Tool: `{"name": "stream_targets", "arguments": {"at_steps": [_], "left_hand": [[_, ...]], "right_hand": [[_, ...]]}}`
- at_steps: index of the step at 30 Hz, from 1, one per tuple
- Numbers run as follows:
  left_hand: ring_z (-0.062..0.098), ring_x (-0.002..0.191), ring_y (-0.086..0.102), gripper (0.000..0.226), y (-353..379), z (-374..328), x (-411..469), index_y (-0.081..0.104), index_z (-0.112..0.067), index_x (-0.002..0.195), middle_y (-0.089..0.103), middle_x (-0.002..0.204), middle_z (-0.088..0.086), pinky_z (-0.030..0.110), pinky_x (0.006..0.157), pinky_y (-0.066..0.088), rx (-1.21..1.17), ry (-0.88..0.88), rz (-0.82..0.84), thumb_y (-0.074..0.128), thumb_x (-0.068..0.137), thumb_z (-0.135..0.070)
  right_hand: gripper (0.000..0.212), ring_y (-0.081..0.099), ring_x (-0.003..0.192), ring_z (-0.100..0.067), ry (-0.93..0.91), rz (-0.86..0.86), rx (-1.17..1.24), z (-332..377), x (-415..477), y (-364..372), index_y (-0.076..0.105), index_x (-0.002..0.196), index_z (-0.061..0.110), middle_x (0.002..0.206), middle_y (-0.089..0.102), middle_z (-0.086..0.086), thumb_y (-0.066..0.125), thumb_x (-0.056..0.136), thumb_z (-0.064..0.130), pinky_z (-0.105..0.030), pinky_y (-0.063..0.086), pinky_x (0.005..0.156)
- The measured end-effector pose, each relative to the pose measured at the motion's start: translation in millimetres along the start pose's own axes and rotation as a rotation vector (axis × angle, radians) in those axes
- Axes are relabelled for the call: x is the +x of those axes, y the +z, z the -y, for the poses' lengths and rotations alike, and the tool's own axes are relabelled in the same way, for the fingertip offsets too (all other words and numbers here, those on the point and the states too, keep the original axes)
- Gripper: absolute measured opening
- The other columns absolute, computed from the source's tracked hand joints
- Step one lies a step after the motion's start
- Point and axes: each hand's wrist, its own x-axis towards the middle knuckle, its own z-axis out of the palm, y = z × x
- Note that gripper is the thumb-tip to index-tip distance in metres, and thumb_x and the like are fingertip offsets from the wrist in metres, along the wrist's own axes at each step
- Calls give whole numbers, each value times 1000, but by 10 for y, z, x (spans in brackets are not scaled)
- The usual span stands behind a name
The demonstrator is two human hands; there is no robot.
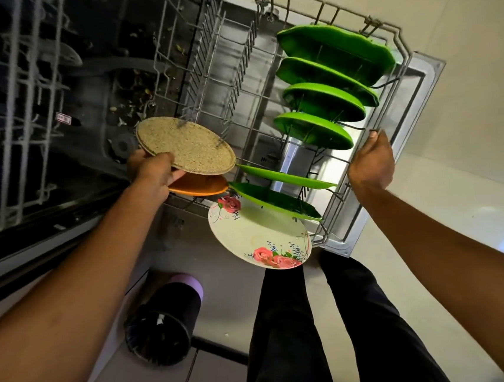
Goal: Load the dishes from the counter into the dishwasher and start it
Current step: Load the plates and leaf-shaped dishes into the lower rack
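Head view, near to far: at 6 o'clock, dark trouser legs (304, 333); at 7 o'clock, black cylindrical container with purple rim (165, 322) on the floor, clear of the work. Just beyond, floral plate (258, 236) slotted at the near end of the pulled-out lower rack (335, 201), presumably upright between tines for washing. At 9 o'clock, left hand (153, 172) closed around the rim of a speckled beige plate (184, 145), tilted edge-down over an orange plate (198, 185), seemingly seeking a free slot. At 3 o'clock, right hand (371, 164) curled on the rack's side wire, likely steadying. Farther, at 1 o'clock, green plates (322, 101) in a row. At 10 o'clock, upper rack (21, 105), blurred, overhanging. Tight tines and neighbouring plates in the way; counter unseen.
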Motion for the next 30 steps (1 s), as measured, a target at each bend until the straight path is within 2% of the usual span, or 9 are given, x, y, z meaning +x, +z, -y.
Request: {"name": "stream_targets", "arguments": {"at_steps": [2, 6, 12, 17, 19, 21, 24, 27, 30], "left_hand": [[29, 110, 63, 40, -34, 38, 7, 51, -13, 122, 58, 129, 9, 31, 58, 61, -1, -11, 8, 64, 89, 5], [30, 109, 63, 37, -1, 45, -29, 50, -16, 116, 59, 129, 10, 30, 59, 61, 1, 25, 23, 63, 90, 7], [31, 110, 63, 48, -3, 48, -53, 47, -11, 132, 57, 131, 10, 31, 59, 62, -35, 0, 44, 61, 90, 9], [34, 110, 64, 41, -37, 53, -65, 52, -13, 127, 58, 131, 13, 32, 60, 61, -44, -18, 73, 63, 91, 4], [32, 105, 67, 43, -48, 49, -78, 50, -13, 131, 60, 130, 13, 34, 62, 62, -30, -21, 81, 64, 92, -1], [29, 96, 69, 39, -55, 44, -106, 51, -13, 131, 62, 124, 12, 36, 65, 63, -43, -28, 89, 62, 95, -6], [24, 86, 71, 27, -74, 49, -171, 53, -12, 123, 66, 110, 12, 34, 65, 62, -42, -25, 89, 60, 97, -9], [25, 83, 72, 24, -113, 61, -238, 54, -9, 122, 67, 102, 12, 33, 66, 62, -42, -25, 93, 58, 98, -10], [23, 83, 72, 22, -168, 56, -283, 58, -7, 120, 66, 93, 12, 32, 63, 62, -10, -1, 85, 58, 99, -13]], "right_hand": [[40, 63, 95, -30, 23, 13, -1, -6, -7, 11, 57, 119, 17, 108, 68, -8, 24, 109, 39, -30, 39, 75], [39, 53, 80, -23, 44, 50, -62, 5, -16, -36, 55, 119, 17, 99, 67, -8, 24, 110, 39, -31, 38, 72], [39, 53, 78, -23, 21, 66, -76, 9, -14, -69, 54, 121, 17, 99, 69, -10, 24, 110, 40, -33, 39, 72], [39, 61, 86, -29, 35, 77, -53, 52, -27, -89, 54, 122, 16, 102, 70, -11, 24, 110, 39, -32, 40, 73], [39, 58, 84, -25, 36, 89, -42, 61, -35, -98, 54, 124, 16, 104, 70, -11, 25, 111, 39, -32, 40, 74], [39, 54, 82, -23, 35, 99, -46, 67, -39, -115, 53, 124, 16, 104, 69, -11, 24, 111, 38, -32, 39, 74], [40, 59, 85, -27, 28, 113, -50, 72, -41, -134, 53, 122, 15, 105, 69, -12, 23, 110, 39, -34, 40, 75], [40, 61, 89, -31, 33, 135, -41, 89, -37, -168, 53, 120, 14, 105, 68, -12, 23, 110, 39, -34, 40, 75], [37, 56, 86, -28, 56, 182, -46, 130, -39, -221, 52, 121, 12, 103, 66, -12, 26, 110, 36, -34, 38, 75]]}}
